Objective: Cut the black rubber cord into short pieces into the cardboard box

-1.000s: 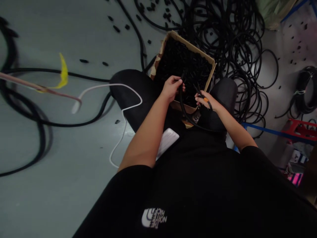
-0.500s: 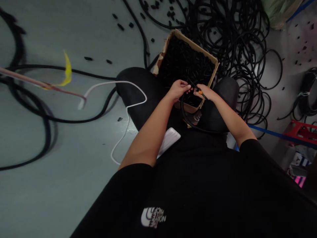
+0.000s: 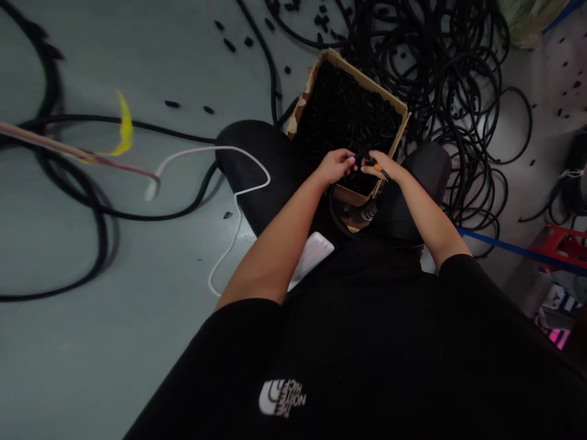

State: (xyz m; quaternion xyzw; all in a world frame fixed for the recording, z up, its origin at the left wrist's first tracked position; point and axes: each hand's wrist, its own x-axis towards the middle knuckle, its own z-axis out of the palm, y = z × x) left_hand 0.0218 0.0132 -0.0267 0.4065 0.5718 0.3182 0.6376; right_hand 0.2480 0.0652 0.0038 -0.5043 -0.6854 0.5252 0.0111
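Observation:
Both hands meet over the near part of a cardboard box [image 3: 351,195] between my knees. Inside lie a great many short black pieces [image 3: 348,110]. My left hand [image 3: 338,166] is closed, thumb and fingers pinching a black hose [image 3: 336,214] that bends down toward my lap. Close beside it on the right, my right hand [image 3: 381,166] grips a small hand tool [image 3: 378,168] with orange and black on its handle. Its working end is dark against the pieces, so I cannot make out its exact kind.
Tangled black hose [image 3: 440,91] covers the floor beyond the box and to its right. Loose black pieces [image 3: 229,45] are scattered about. A white power bank [image 3: 312,256] with a white cable [image 3: 236,201] rests by my left forearm. A red plastic item [image 3: 559,244] stands at right.
The hose loop below my left hand has dropped lower and shows less. My right hand has shifted slightly right and down, still holding the tool. The whole view has moved a little.

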